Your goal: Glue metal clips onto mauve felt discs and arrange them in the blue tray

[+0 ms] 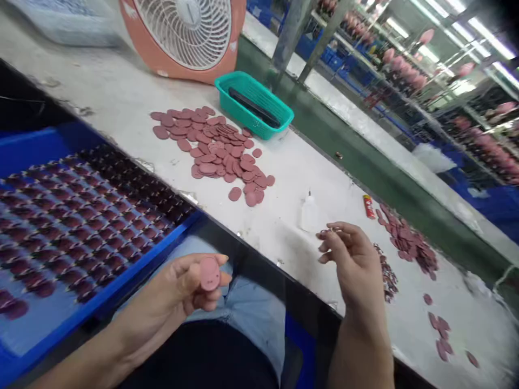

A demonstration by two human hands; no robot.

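My left hand [176, 292] is closed over my lap and pinches a flat, oval dusty-pink piece [210, 274] between thumb and fingers. Two small dark marks show near the lower edge of that piece. Above the table's near side, my right hand [359, 265] has its thumb and fingertips together; whatever is between them is too small to make out. Just beyond these fingertips stands a white squeeze bottle [309, 213] with a thin needle tip. Beside the right wrist lies a heap of small brownish, shiny bits [387, 275].
A large pile of pink oval pieces [227, 154] covers mid-table, with another pile [409, 243] at right. A green basket [265, 129] holds a dark long object. An orange fan [186, 32] stands behind. A blue tray [133, 292] with rows of dark-red pieces sits left. A red tube [368, 207] lies near the far edge.
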